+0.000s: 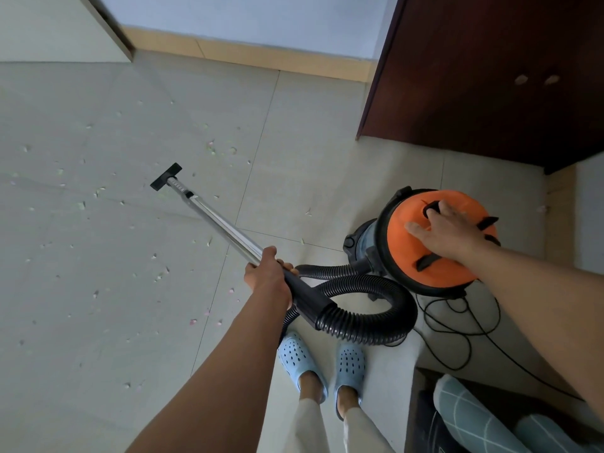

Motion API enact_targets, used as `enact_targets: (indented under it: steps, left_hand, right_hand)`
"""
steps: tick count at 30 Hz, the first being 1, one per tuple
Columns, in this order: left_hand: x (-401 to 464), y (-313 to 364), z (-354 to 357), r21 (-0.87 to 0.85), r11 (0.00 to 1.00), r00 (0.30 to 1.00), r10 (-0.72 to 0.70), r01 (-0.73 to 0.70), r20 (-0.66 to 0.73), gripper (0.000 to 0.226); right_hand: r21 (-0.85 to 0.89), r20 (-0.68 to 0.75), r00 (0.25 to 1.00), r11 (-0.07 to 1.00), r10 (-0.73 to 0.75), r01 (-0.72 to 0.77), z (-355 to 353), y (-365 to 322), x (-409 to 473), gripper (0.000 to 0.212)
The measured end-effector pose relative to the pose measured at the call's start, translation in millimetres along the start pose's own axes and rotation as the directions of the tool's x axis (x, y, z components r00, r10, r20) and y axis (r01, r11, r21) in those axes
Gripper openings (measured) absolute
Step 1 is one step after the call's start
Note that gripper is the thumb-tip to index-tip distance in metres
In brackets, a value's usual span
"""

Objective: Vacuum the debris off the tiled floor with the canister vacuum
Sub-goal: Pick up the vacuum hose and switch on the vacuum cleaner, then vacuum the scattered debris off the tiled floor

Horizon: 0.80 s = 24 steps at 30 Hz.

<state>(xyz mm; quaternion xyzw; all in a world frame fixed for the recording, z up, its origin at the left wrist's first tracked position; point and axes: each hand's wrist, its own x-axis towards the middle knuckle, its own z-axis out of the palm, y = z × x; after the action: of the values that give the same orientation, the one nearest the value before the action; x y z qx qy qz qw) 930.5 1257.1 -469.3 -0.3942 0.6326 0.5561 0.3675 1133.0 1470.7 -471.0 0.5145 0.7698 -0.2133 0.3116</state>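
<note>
Pale tiled floor point(98, 256) fills the view, bounded by a tan skirting board point(261, 57) and a dark red-brown cabinet point(474, 76). Debris point(212, 148), small pale flecks, lies scattered ahead and to my left, thickest around and beyond the black floor nozzle point(165, 176), well apart from my feet. My left hand point(268, 276) grasps the wand point(222, 223) at its lower handle, fingers curled round it; the wand's long axis runs forward and leftward from that hand to the nozzle, so the left hand is the nearer one to the debris. My right hand point(447, 227) rests on the orange lid of the canister vacuum point(434, 243) at my right, fingers extended near the top handle, apparently gripping nothing. A black ribbed hose point(376, 308) loops between wand and canister.
</note>
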Motion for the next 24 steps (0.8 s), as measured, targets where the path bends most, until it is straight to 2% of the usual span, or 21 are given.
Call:
enact_targets:
  steps: [3, 7, 10, 12, 13, 14, 16, 18, 20, 24]
  left_hand:
    - [2, -2, 1, 0.002, 1.000, 1.000, -0.001, 0.001, 0.003, 0.020]
    - [3, -1, -1, 0.010, 1.000, 1.000, 0.004, -0.004, -0.002, 0.017]
    - [1, 3, -6, 0.009, 1.000, 1.000, 0.005, -0.005, 0.003, 0.018]
    - [-1, 7, -10, 0.007, 1.000, 1.000, 0.010, -0.010, 0.011, 0.017]
    - [-2, 11, -13, 0.003, 1.000, 1.000, 0.011, -0.011, 0.015, 0.017]
    - [-3, 14, -16, -0.007, 1.000, 1.000, 0.010, -0.010, 0.022, 0.016]
    - [-6, 23, -23, -0.029, 1.000, 0.999, 0.012, -0.011, 0.036, 0.016]
    - [-8, 32, -32, -0.043, 0.999, 0.999, 0.023, -0.021, 0.040, 0.018]
    - [-7, 42, -47, -0.035, 0.998, 0.998, 0.050, -0.049, 0.029, 0.018]
    - [2, 58, -82, -0.019, 0.990, 0.990, 0.139, -0.139, 0.002, 0.016]
  right_hand:
    - [0.014, -0.023, 1.000, 1.000, -0.020, 0.020, 1, 4, 12, 0.076]
    - [0.136, -0.013, 0.999, 0.990, -0.037, 0.039, 2, 11, 24, 0.079]
    - [-0.011, -0.050, 0.997, 0.998, -0.061, 0.061, 0, -1, 21, 0.073]
    - [-0.087, -0.188, 0.961, 0.978, -0.202, 0.189, 3, -27, 7, 0.057]
    - [-0.056, -0.222, 0.928, 0.955, -0.298, 0.293, 8, -45, -4, 0.047]
    - [0.003, -0.183, 0.903, 0.918, -0.388, 0.396, 15, -64, -17, 0.041]
    - [0.125, 0.042, 0.830, 0.828, -0.556, 0.547, 38, -94, -37, 0.038]
    - [0.204, 0.306, 0.731, 0.792, -0.610, 0.576, 61, -114, -54, 0.042]
    - [0.162, 0.510, 0.674, 0.829, -0.535, 0.535, 77, -119, -65, 0.046]
    - [0.027, 0.694, 0.682, 0.955, -0.230, 0.294, 90, -104, -71, 0.067]
